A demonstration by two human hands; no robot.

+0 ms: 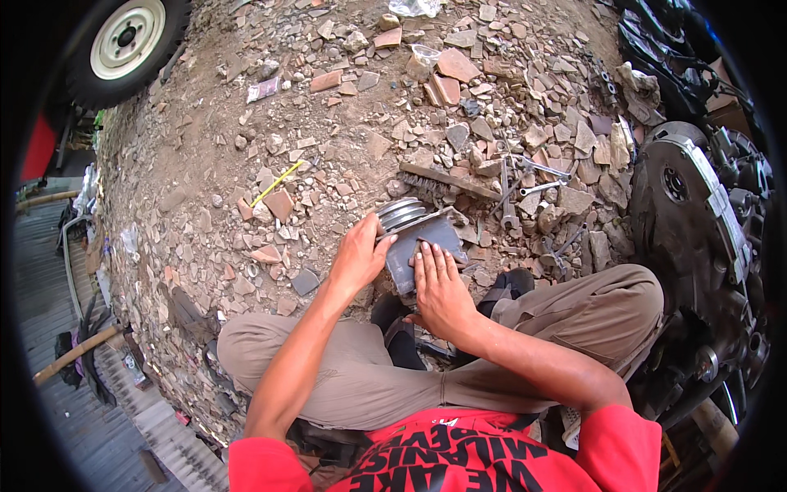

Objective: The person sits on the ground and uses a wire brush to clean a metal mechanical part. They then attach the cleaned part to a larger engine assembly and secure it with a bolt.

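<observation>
A grooved metal pulley (399, 215) sits at the upper end of a part with a flat dark grey face (403, 267), held above my lap between my knees. My left hand (361, 256) grips the pulley's left side, fingers closed at its rim. Across the grey face lies my right hand (443, 291), its fingers stretched out flat and its thumb apart, lower down. A small dark bit shows by the right fingertips; what it is I cannot make out. The underside of the part is hidden.
A wire brush with a wooden back (449, 181) lies just beyond the part. Several wrenches (543, 168) rest on the rubble to its right. A yellow stick (277, 183) lies to the left. A large engine (697, 205) stands close on my right; a wheel (127, 39) is at the far left.
</observation>
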